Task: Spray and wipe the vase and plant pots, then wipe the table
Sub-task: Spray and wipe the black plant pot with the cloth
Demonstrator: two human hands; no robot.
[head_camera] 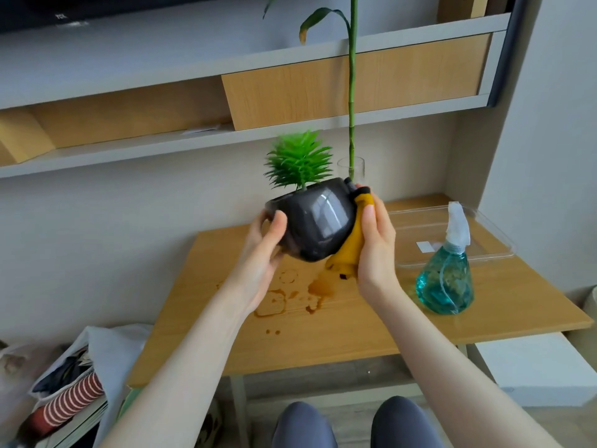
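Both of your hands carry the glossy black round ceramic plant pot (315,221) with its spiky green artificial plant (298,163), lifted and tilted above the stained wooden table (355,321). Your left hand (263,250) curls around its left wall, thumb on the front; your right hand (376,244) presses a yellow wiping cloth (347,250) against the right side, fingers closed around the cloth. Judge the glaze slippery, more so if wet, and breakable if dropped, so keep the left palm low under the belly rather than at the rim. Behind stands the clear glass vase (351,168) with a tall green stalk; the teal plastic spray bottle (447,273) sits to the right, in front of a clear plastic tray (491,234).
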